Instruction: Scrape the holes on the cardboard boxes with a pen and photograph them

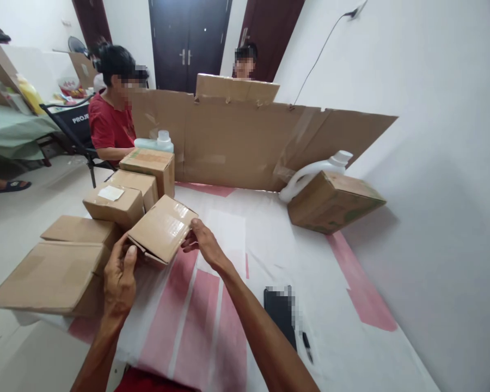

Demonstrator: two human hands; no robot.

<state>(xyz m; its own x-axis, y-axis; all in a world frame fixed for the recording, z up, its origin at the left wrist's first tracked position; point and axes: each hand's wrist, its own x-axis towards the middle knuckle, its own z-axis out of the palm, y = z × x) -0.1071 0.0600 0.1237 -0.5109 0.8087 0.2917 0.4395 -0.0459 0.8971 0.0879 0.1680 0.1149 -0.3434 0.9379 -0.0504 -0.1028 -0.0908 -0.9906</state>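
Note:
A small cardboard box (163, 226) with clear tape on its top is held between my two hands, slightly tilted over the table. My left hand (120, 272) grips its near left corner, thumb up along the side. On the right edge, my right hand (202, 239) closes with the thumb on top and the fingers partly hidden beneath. Close to my left hand lie a larger cardboard box (49, 275) and a smaller cardboard box (79, 230). Just beyond the held box stands a cardboard box with a white label (112, 198).
More cardboard boxes (149, 163) and a clear jug (163, 140) stand at the far left. A cardboard partition (232, 141) crosses the back. At right, a white jug (310, 174) is behind a tilted carton (330, 204). A black phone-like object (280, 313) and pen (307, 347) lie nearby.

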